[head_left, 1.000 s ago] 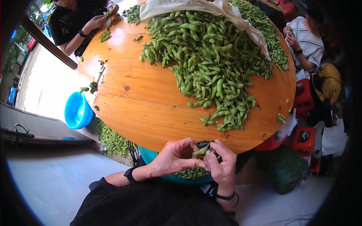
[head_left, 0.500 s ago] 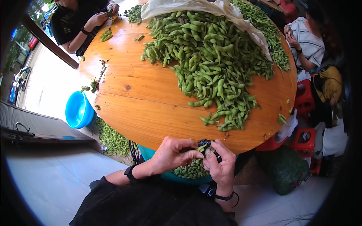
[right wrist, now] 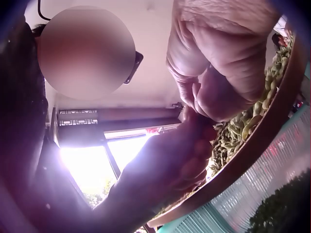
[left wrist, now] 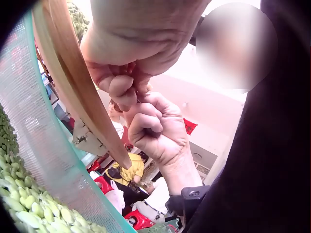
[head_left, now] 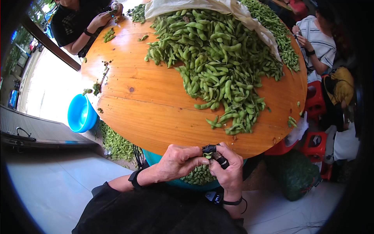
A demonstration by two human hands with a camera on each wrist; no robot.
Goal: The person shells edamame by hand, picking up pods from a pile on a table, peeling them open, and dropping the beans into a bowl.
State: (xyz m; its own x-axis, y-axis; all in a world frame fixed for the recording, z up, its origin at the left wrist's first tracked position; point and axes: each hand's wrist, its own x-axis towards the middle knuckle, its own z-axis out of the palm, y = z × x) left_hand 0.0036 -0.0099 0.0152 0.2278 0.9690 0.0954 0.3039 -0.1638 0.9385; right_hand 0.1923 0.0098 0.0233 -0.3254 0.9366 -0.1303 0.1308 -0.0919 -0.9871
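Both hands meet over the near edge of the round wooden table [head_left: 140, 128]. Between finger and thumb, the left hand [head_left: 177, 163] pinches a green pod [head_left: 207, 155]. My right hand [head_left: 228, 167], with black wrapping on some fingers, grips the same pod from the other side. Below them a teal basket [head_left: 154, 158] holds shelled green beans [head_left: 199, 175]. In the left wrist view the left hand [left wrist: 146, 36] and right hand [left wrist: 158, 126] touch at the fingertips; the pod is hidden there. The right wrist view also shows the right hand [right wrist: 223, 53] against the left [right wrist: 165, 165].
A large heap of pods [head_left: 218, 58] covers the table's far middle, beside a pale cloth [head_left: 202, 5]. A blue basin [head_left: 82, 113] stands left, near pods on the floor [head_left: 117, 144]. Red stools [head_left: 314, 142] and a seated person [head_left: 317, 43] are right; another person [head_left: 78, 27] sits far left.
The pod has shifted between my fingertips, and less of it shows than a second ago. Both hands have stayed close together over the basket. The people across the table have moved their hands slightly.
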